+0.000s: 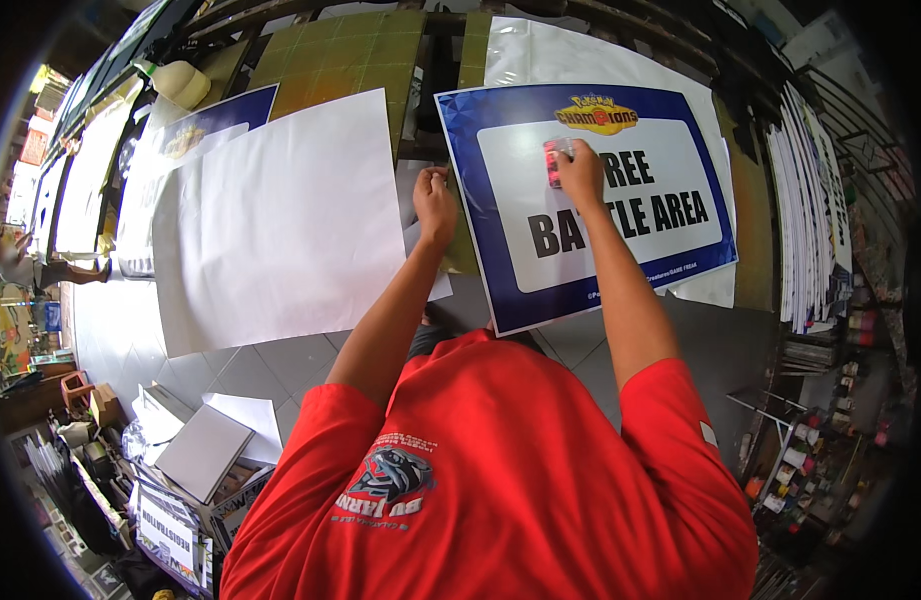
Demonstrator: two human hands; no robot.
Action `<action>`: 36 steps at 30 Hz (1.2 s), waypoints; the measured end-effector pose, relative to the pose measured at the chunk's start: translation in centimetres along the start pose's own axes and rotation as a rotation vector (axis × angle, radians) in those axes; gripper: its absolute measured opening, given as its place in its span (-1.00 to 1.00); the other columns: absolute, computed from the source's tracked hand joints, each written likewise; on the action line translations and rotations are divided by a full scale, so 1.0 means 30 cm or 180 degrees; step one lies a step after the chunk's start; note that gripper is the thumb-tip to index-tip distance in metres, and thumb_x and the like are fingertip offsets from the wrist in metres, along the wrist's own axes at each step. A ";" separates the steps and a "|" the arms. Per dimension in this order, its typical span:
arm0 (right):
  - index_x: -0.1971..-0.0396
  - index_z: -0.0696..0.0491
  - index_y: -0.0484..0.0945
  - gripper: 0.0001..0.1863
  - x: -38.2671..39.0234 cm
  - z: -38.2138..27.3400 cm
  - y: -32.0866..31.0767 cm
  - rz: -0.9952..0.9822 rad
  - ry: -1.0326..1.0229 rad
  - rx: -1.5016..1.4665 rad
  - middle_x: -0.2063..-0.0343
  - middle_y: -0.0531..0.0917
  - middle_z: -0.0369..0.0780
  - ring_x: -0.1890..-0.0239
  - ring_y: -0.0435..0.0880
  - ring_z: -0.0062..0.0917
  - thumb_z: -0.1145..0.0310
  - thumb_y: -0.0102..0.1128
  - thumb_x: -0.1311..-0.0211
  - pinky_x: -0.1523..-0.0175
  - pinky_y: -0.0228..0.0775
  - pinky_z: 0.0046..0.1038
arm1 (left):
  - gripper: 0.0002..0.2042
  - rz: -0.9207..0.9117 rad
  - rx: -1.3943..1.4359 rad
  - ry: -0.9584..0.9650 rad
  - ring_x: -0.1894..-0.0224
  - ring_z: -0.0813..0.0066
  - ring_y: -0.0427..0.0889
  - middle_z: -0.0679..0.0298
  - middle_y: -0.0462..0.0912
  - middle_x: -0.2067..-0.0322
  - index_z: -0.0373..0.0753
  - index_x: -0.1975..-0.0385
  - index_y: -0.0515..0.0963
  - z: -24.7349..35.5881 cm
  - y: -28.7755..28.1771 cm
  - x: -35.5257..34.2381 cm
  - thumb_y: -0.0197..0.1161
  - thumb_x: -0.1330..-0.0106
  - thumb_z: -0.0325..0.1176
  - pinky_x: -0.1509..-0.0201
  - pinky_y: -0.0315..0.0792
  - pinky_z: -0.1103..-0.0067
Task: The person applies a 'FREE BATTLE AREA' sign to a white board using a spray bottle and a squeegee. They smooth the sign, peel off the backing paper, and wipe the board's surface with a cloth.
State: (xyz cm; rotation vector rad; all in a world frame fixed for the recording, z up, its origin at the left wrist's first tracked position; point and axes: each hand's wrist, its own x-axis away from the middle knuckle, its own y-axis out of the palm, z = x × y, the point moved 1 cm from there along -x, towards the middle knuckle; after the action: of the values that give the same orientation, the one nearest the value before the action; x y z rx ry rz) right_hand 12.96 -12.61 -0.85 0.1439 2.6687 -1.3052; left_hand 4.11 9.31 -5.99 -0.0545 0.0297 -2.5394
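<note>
A printed sign board (505,170) with a blue border, a white middle and black lettering lies tilted on the worktable in front of me. My right hand (583,175) is closed round a small red and clear block-like object (555,163), which rests against the sign's face; its exact kind is unclear. Just off the sign's left edge, my left hand (436,208) is held with its fingers curled together. Whatever those fingers may pinch is too small to make out. Left of that hand, a large blank white sheet (281,230) partly covers another blue-bordered sign (243,112).
A pale plastic bottle (181,84) lies at the far left of the slatted table. Clear plastic-like sheeting (541,55) shows behind the sign. Many boards (807,205) stand stacked at right. Boxes and panels (205,452) crowd the lower left, beside the tiled floor (281,370).
</note>
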 end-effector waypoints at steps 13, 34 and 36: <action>0.31 0.15 0.57 -0.75 -0.073 0.075 -0.076 -0.0002 -0.0083 -0.0759 0.47 0.67 -0.20 0.49 0.67 -0.49 0.28 0.26 -0.15 0.33 0.52 -0.44 | -0.77 -0.0051 0.0101 -0.0145 0.22 0.30 0.51 0.10 0.54 0.26 -0.34 0.10 0.47 -0.002 0.017 -0.003 -0.05 -0.34 -0.44 0.07 0.39 0.44; 0.19 0.12 0.59 -0.73 0.277 -0.261 -0.028 -0.1759 -0.0155 -0.1059 0.35 0.69 -0.12 0.32 0.68 -0.33 0.30 0.26 -0.16 0.17 0.47 -0.36 | -0.69 -0.0270 0.0083 0.0027 -0.02 0.15 0.48 0.02 0.52 0.05 -0.26 0.03 0.51 -0.069 -0.008 -0.040 -0.16 -0.42 -0.33 -0.13 0.32 0.39; 0.20 0.11 0.58 -0.72 0.120 -0.180 -0.156 -0.0769 -0.0206 -0.0385 0.50 0.65 -0.13 0.55 0.61 -0.51 0.27 0.25 -0.16 0.36 0.45 -0.46 | -0.68 -0.0204 0.0047 -0.0099 -0.02 0.16 0.49 0.02 0.53 0.06 -0.29 0.04 0.51 -0.016 -0.008 -0.030 -0.17 -0.43 -0.33 -0.13 0.32 0.39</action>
State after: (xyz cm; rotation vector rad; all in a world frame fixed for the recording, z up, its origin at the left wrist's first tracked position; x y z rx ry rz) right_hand 8.11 -11.17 5.35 -0.2388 2.7667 -1.1817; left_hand 4.70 10.02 -6.50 -0.0904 -0.0032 -2.6019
